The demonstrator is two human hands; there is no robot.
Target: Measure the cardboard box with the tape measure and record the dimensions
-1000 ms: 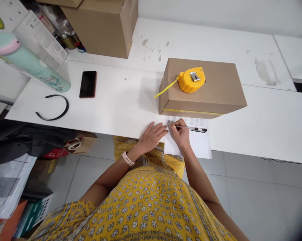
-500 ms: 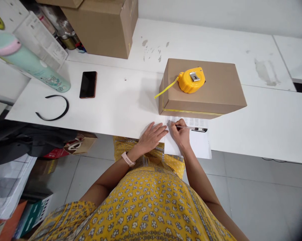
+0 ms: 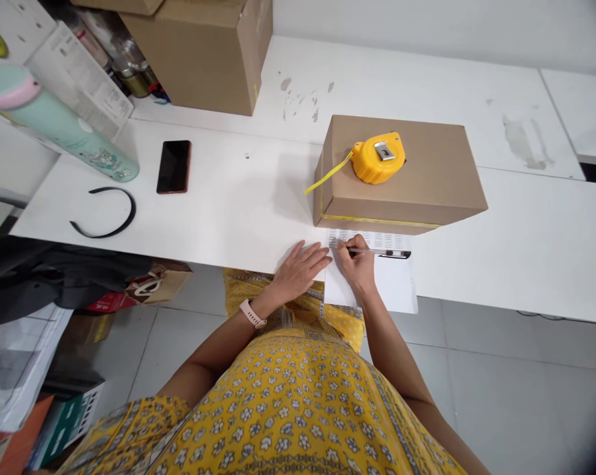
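My right hand (image 3: pixel 357 267) grips a pen (image 3: pixel 387 253) with a clear barrel and black cap end, its tip against a white sheet of paper (image 3: pixel 391 287). Rows of small dark marks run along the paper's upper part, and its lower edge hangs past the table front. Flat on the table, my left hand (image 3: pixel 300 270) has its fingers spread, with fingertips at the paper's left edge. Just beyond the paper stands a closed brown cardboard box (image 3: pixel 426 158). On top of it rests a yellow tape measure (image 3: pixel 378 158), with a yellow strap reaching over the box's left edge.
On the white table (image 3: pixel 219 224) to the left lie a dark phone (image 3: pixel 174 167), a black headband (image 3: pixel 130 211) and a mint green bottle (image 3: pixel 75 135). A larger cardboard box (image 3: pixel 199 59) stands at the back. Bags and dark cloth (image 3: pixel 55 270) are below on the left.
The pen's rear end has shifted very slightly to the right in my right hand. My left hand, the box and the tape measure have stayed in place.
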